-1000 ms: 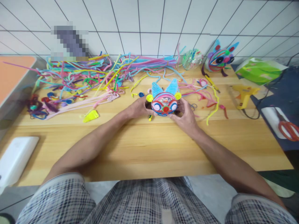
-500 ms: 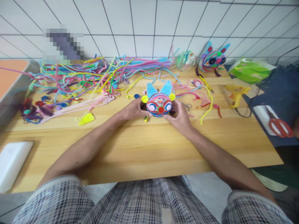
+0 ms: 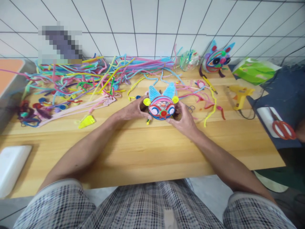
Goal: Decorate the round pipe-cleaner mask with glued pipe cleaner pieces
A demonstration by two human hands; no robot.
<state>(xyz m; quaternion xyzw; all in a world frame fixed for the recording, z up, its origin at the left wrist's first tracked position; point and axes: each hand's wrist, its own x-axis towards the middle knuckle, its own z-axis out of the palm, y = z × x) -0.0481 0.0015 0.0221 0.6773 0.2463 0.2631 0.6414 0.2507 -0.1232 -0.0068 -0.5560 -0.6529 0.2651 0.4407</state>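
Note:
A pipe-cleaner animal head (image 3: 162, 107) is upright between my hands over the middle of the wooden table. It has two pointed blue ears, yellow discs at the sides, pale spiral eyes ringed in blue and a red nose. My left hand (image 3: 133, 109) curves round its left side, thumb in front and fingers partly hidden behind the yellow disc. On the other side, my right hand (image 3: 183, 119) grips the head with the thumb at its lower edge. The right fingertips are hidden behind it. A small yellow-tipped piece (image 3: 148, 121) lies just below the left thumb.
Loose pipe cleaners (image 3: 143, 65) are heaped along the tiled wall. A second animal head (image 3: 216, 60) stands at the back right, beside a clear ball (image 3: 190, 60). A yellow glue gun (image 3: 239, 95), red-handled scissors (image 3: 283, 129) and a white box (image 3: 14, 168) lie towards the sides.
My left hand has shifted slightly left, and its thumb shows more at the head's side. The animal head and my right hand have stayed nearly in place. The camera view has moved a little.

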